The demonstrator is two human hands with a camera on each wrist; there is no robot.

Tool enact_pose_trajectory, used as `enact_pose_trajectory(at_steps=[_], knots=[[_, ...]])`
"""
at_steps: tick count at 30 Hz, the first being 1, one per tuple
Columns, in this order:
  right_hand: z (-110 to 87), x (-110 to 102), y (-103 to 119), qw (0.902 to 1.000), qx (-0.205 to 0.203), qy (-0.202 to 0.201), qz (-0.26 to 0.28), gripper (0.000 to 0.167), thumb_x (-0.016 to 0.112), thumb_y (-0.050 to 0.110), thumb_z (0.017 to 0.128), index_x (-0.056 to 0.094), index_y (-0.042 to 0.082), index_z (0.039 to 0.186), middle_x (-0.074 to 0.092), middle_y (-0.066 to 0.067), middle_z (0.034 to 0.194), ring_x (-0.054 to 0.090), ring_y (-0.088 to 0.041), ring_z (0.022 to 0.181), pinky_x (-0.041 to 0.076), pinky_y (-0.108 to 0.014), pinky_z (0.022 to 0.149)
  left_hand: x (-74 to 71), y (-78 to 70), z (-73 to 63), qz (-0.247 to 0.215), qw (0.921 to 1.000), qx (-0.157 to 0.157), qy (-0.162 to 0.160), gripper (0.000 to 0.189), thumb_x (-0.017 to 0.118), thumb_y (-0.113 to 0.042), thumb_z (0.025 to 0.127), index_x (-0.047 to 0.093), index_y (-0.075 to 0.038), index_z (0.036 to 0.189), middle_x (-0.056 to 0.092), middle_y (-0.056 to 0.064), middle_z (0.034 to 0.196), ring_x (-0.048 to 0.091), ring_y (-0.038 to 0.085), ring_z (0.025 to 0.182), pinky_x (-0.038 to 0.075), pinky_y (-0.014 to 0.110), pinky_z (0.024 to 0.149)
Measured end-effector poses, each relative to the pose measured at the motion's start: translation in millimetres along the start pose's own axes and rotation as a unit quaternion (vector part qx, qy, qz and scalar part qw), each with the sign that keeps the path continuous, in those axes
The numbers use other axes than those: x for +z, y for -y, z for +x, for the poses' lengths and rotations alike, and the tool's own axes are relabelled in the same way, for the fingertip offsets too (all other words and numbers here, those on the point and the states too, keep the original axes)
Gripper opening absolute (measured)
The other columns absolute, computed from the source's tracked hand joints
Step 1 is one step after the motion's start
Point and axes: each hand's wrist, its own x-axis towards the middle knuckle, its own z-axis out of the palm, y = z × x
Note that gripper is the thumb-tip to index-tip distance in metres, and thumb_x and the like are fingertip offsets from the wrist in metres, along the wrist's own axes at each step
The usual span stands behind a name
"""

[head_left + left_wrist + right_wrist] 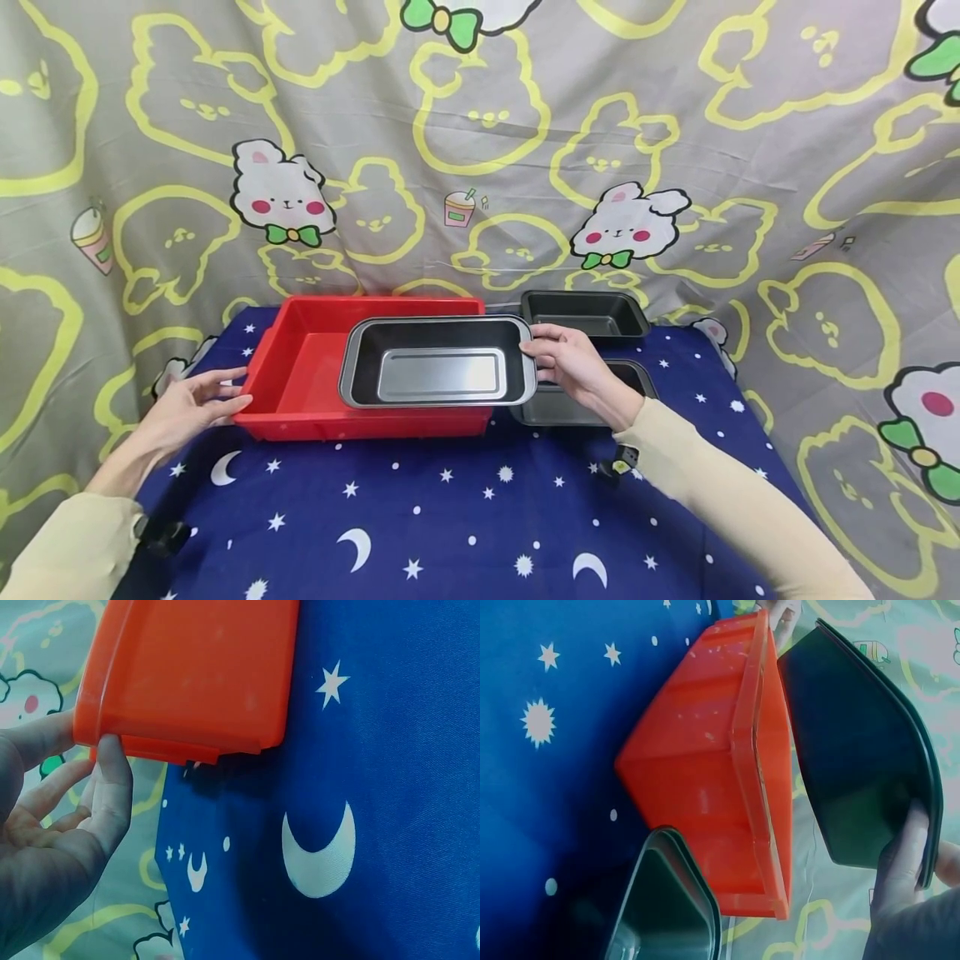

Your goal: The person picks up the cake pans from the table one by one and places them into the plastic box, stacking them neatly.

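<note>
A red plastic bin (360, 427) sits on the cloth, its inner floor bare at the left. My left hand (187, 408) is at the bin's left front corner; in the left wrist view, thumb and fingers pinch the rim of the bin (195, 675). Over the bin's right part a dark metal loaf pan (442, 375) is held up, its inside facing me. My right hand (566, 358) grips that pan by its right-end rim. From the right wrist, the pan's outer side (862, 750) shows above the bin's opening, apart from the rim.
Two more dark loaf pans stand right of the bin: one at the back (585, 325), one in front (555, 410), partly hidden by my right hand. A blue cloth with stars and moons (450, 517) covers the table. A patterned curtain (480, 125) hangs behind.
</note>
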Motion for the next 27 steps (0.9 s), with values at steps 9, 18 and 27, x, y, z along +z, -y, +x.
enact_pose_trajectory(at_steps=[9,18,27], knots=[[19.0,15,-2,0.9999,0.011,-0.004,0.008,0.026,0.064,-0.004,0.096,0.056,0.007,0.118,0.072,0.005,0.083,0.07,-0.008,0.064,0.06,-0.025,0.06,0.8,-2.7,0.2,0.012,0.9999,-0.005,0.001,0.072,0.071,-0.021,0.102,0.037,0.012,0.156,0.07,-0.012,0.11,0.071,-0.005,0.089,0.064,0.021,0.077],[37.3,28,-4,0.9998,0.019,-0.008,0.002,0.034,0.065,-0.004,0.096,0.058,0.002,0.128,0.074,0.004,0.084,0.071,-0.008,0.068,0.06,-0.025,0.061,1.0,-3.1,0.7,0.029,0.9996,-0.005,0.001,0.07,0.07,-0.017,0.102,0.037,0.014,0.155,0.07,0.019,0.125,0.071,-0.005,0.088,0.064,0.023,0.077],[52.3,40,-10,0.9996,0.021,-0.013,-0.012,0.033,0.067,-0.003,0.095,0.06,0.002,0.127,0.075,0.003,0.084,0.072,-0.009,0.066,0.06,-0.024,0.06,1.0,-3.7,-2.2,0.032,0.9994,-0.01,0.002,0.073,0.071,-0.023,0.102,0.037,0.012,0.156,0.068,0.022,0.125,0.071,-0.004,0.089,0.065,0.024,0.078]])
